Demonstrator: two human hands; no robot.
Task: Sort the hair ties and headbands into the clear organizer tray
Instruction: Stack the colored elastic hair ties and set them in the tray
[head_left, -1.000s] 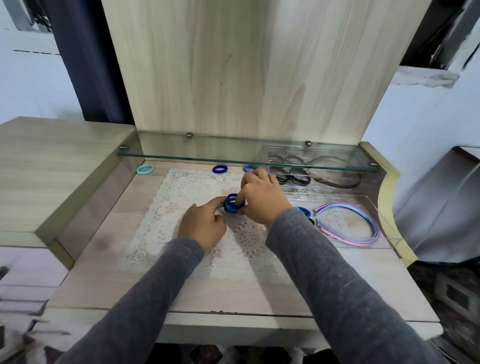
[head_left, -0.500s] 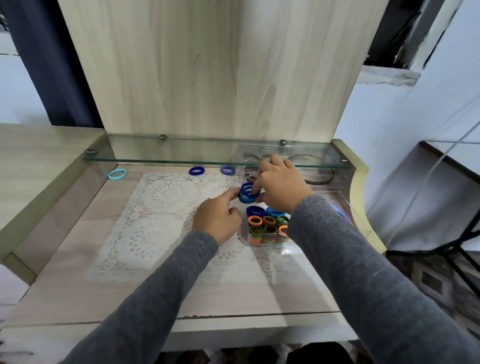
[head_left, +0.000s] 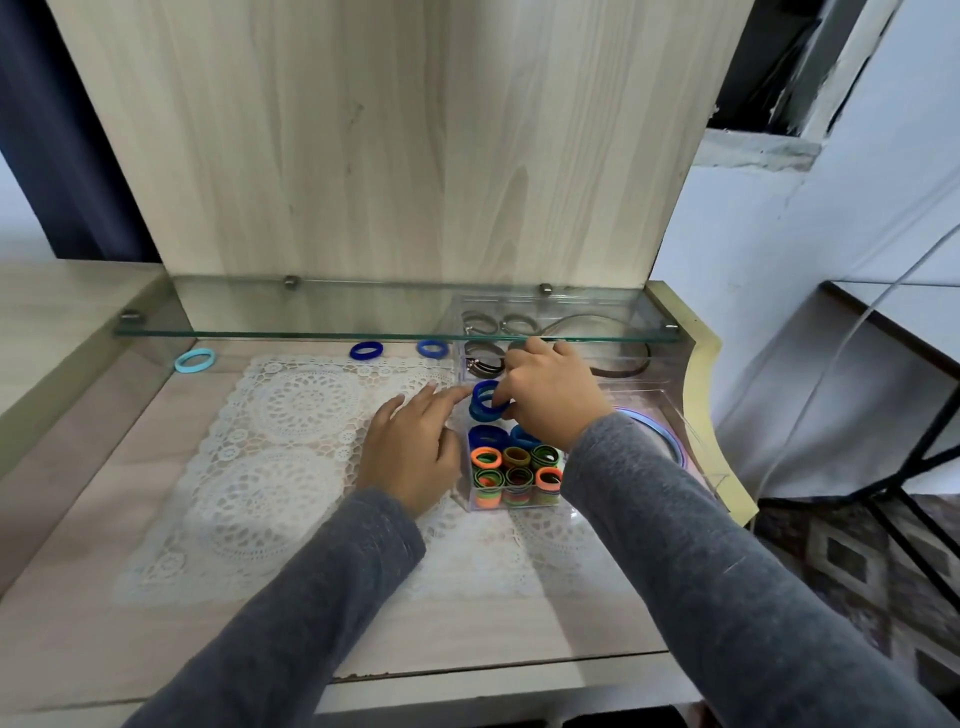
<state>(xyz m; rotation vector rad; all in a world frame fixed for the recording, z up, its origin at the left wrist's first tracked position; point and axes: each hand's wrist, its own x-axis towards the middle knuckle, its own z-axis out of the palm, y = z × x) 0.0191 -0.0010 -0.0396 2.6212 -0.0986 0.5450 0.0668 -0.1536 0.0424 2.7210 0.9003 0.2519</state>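
- The right hand (head_left: 550, 395) pinches a bundle of blue hair ties (head_left: 485, 402) with thumb and curled fingers, just above the left column of the clear organizer tray (head_left: 649, 397).
- The left hand (head_left: 415, 452) lies beside the tray's left wall with its fingers straight and slightly spread. The index tip is right next to the bundle, but I cannot tell whether it touches.
- Just nearer than the bundle, a compartment holds more blue ties (head_left: 488, 434).
- The nearest left compartment is packed with orange and green hair ties (head_left: 514, 473).
- The far-left compartments hold dark ties (head_left: 483, 366), partly hidden by the right hand and by the glass shelf (head_left: 311, 312).
- A dark headband (head_left: 631, 370) curves through the far-right section of the tray, seen through the shelf.
- A pink-purple headband (head_left: 667, 434) lies in the near-right section, mostly covered by the right sleeve.
- Three loose ties lie on the table by the shelf's front edge, left of the tray: a light blue tie (head_left: 195, 360) far left, a dark blue tie (head_left: 366, 351), and a mid-blue tie (head_left: 432, 348) nearest the tray.
- A white lace mat (head_left: 270, 457) covers the wooden table (head_left: 78, 571) and runs under the left hand and the near edge of the tray.
- A pale wooden back panel (head_left: 389, 156) rises behind the shelf.
- A thin white cable (head_left: 831, 364) hangs at the right.
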